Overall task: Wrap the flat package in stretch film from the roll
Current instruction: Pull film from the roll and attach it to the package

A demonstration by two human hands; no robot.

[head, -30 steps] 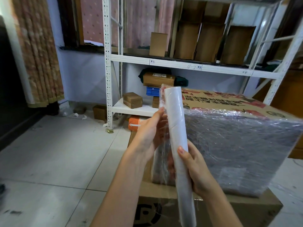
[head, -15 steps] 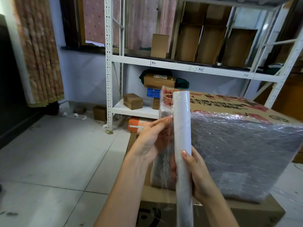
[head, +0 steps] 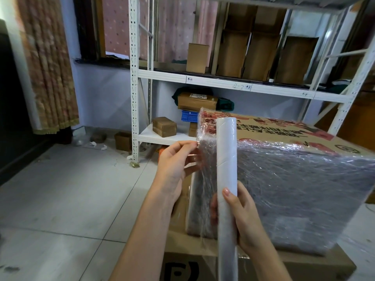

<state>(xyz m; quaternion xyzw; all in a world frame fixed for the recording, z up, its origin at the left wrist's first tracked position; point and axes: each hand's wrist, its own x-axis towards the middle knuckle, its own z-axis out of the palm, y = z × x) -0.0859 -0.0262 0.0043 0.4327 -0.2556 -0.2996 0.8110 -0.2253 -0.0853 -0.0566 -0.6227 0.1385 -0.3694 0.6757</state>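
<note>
The flat package (head: 294, 185) stands on edge on a brown cardboard box (head: 203, 262). Its dark front face is covered in clear film, and its printed cardboard top shows red lettering. The white stretch film roll (head: 226, 159) is held upright in front of the package's left end, with my right hand (head: 241, 218) wrapped round its lower part. My left hand (head: 176, 165) pinches the loose film edge at the package's left corner, fingers partly spread. A sheet of film runs between that corner and the roll.
A white metal shelf rack (head: 135, 98) stands behind, holding cardboard boxes and a blue crate (head: 189, 116). Small boxes and scraps lie on the tiled floor (head: 60, 199) at the left. A curtain (head: 48, 67) hangs at the far left.
The roll has shifted right along the package front. My left hand has moved from beside the roll to the left corner, where it now pinches the film edge.
</note>
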